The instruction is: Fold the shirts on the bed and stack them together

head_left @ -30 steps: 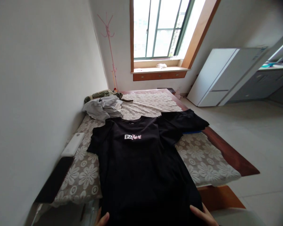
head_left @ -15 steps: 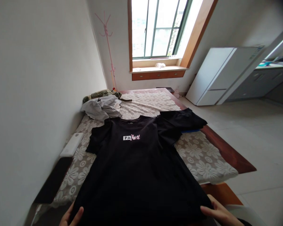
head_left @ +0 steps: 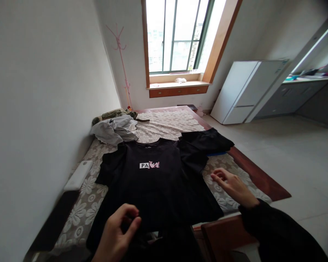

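A black T-shirt (head_left: 158,196) lies spread out on the table, its collar away from me and its hem toward me. White and pink lettering marks the chest. Over the lower left of the shirt hovers my left hand (head_left: 120,227), fingers loosely curled, thumb apart, holding nothing. My right hand (head_left: 233,183) is in the air beside the shirt's right edge, below the sleeve, also with bent fingers and nothing in it. Beyond the right sleeve lies a folded black garment (head_left: 207,140), with a blue edge showing under it.
A floral lace cloth (head_left: 164,122) covers the wooden table. Grey clothing (head_left: 113,129) is heaped at the back left. By the left wall lie a white box-like object (head_left: 79,174) and a dark flat panel (head_left: 54,218). A wooden chair (head_left: 226,236) stands at the near right.
Both hands have let go of the shirt's hem and risen forward and inward. The hem now lies lower, nearer the table's front edge. The view has shifted slightly.
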Demonstrator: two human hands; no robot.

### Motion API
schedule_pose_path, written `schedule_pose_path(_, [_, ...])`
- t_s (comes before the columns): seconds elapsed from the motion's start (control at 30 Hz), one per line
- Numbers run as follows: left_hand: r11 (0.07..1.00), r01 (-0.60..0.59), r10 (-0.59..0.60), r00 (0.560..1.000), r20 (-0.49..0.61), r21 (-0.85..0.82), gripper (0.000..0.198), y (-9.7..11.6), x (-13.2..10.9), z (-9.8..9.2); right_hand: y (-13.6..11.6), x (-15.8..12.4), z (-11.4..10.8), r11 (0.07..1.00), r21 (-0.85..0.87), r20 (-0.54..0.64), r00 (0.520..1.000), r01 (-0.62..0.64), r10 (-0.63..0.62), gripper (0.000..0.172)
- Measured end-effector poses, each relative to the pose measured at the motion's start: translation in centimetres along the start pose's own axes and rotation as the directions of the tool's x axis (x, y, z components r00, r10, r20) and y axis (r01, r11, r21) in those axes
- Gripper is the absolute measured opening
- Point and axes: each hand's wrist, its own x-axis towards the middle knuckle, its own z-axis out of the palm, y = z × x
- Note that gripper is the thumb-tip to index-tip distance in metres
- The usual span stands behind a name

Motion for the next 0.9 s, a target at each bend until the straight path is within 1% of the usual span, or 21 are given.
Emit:
schedule_pose_path(0.03, [0.995,-0.098,0.093,0.980,0.175,0.019,0.032,1.7,1.5,1.2,-0.3,1.8,0.6,1.000,0.007,-0.049,0.999,-0.021,0.021,0.047])
schedule_pose_path(0.07, [0.978,-0.205,0.182,0.926,0.331,0.035,0.032,3.2,2.9,2.4,-0.4,3.2,1.4,0.999,0.033,-0.065,0.997,-0.033,0.035,0.058])
schedule_pose_path(0.1, [0.952,-0.302,0.248,0.860,0.446,0.054,0.036,4.3,4.3,3.7,-0.5,4.4,2.2,0.996,0.078,-0.058,0.998,-0.034,0.039,0.071])
schedule_pose_path(0.13, [0.920,-0.384,0.287,0.797,0.532,0.079,0.044,5.1,5.7,5.0,-0.6,5.2,3.0,0.991,0.135,-0.037,0.999,-0.019,0.024,0.081])
schedule_pose_path(0.17, [0.889,-0.445,0.302,0.752,0.586,0.112,0.052,5.5,7.0,6.4,-0.6,5.7,3.8,0.979,0.206,-0.016,1.000,0.005,-0.002,0.087])
schedule_pose_path(0.2, [0.862,-0.485,0.305,0.729,0.612,0.149,0.058,5.7,8.4,7.9,-0.6,5.9,4.5,0.957,0.290,-0.007,1.000,0.025,-0.024,0.090])
schedule_pose_path(0.23, [0.837,-0.515,0.306,0.720,0.623,0.184,0.062,5.8,9.7,9.4,-0.5,5.9,5.1,0.924,0.382,-0.018,0.999,0.031,-0.027,0.090])
schedule_pose_path(0.27, [0.816,-0.535,0.310,0.724,0.617,0.219,0.065,5.7,10.9,10.9,-0.4,5.8,5.6,0.879,0.476,-0.045,0.999,0.026,-0.005,0.088])
schedule_pose_path(0.33, [0.780,-0.560,0.323,0.742,0.587,0.279,0.070,5.4,13.4,13.8,0.0,5.5,6.3,0.771,0.636,-0.114,0.989,-0.001,0.096,0.082])
schedule_pose_path(0.37, [0.768,-0.563,0.325,0.754,0.571,0.306,0.073,5.3,14.4,15.1,0.3,5.4,6.4,0.721,0.692,-0.136,0.979,-0.015,0.151,0.079])
schedule_pose_path(0.4, [0.759,-0.562,0.323,0.763,0.560,0.329,0.075,5.1,15.3,16.2,0.5,5.4,6.4,0.687,0.726,-0.131,0.974,-0.034,0.187,0.076])
schedule_pose_path(0.43, [0.753,-0.560,0.318,0.771,0.552,0.347,0.076,5.0,16.1,17.3,0.8,5.5,6.3,0.672,0.738,-0.104,0.974,-0.059,0.200,0.070])
schedule_pose_path(0.5, [0.744,-0.558,0.323,0.781,0.534,0.367,0.073,4.6,16.9,18.7,1.0,5.9,5.8,0.700,0.708,-0.062,0.980,-0.090,0.188,0.055])
schedule_pose_path(0.57, [0.739,-0.566,0.362,0.792,0.493,0.366,0.067,4.1,17.1,19.5,0.8,6.4,5.2,0.744,0.665,-0.090,0.983,-0.059,0.158,0.045])
schedule_pose_path(0.6, [0.739,-0.571,0.388,0.794,0.468,0.358,0.065,3.8,17.1,19.7,0.6,6.7,5.0,0.751,0.659,-0.111,0.984,-0.034,0.142,0.045])
schedule_pose_path(0.67, [0.740,-0.582,0.426,0.793,0.435,0.337,0.064,3.3,16.8,19.7,0.0,7.1,4.8,0.733,0.681,-0.110,0.988,-0.005,0.110,0.056])
schedule_pose_path(0.73, [0.739,-0.590,0.438,0.787,0.435,0.325,0.066,3.0,16.7,19.5,-0.6,7.2,5.0,0.708,0.706,-0.070,0.995,-0.001,0.071,0.071])
schedule_pose_path(0.77, [0.739,-0.592,0.436,0.785,0.440,0.323,0.067,3.0,16.7,19.5,-0.8,7.1,5.3,0.708,0.706,-0.074,0.996,0.015,0.052,0.077])
schedule_pose_path(0.83, [0.740,-0.593,0.433,0.780,0.451,0.316,0.069,2.9,16.8,19.4,-1.2,6.8,5.8,0.733,0.676,-0.132,0.991,0.078,0.016,0.081])
schedule_pose_path(0.9, [0.744,-0.596,0.436,0.776,0.457,0.302,0.070,2.9,16.9,19.5,-1.5,6.6,5.9,0.770,0.625,-0.192,0.981,0.126,-0.005,0.081])
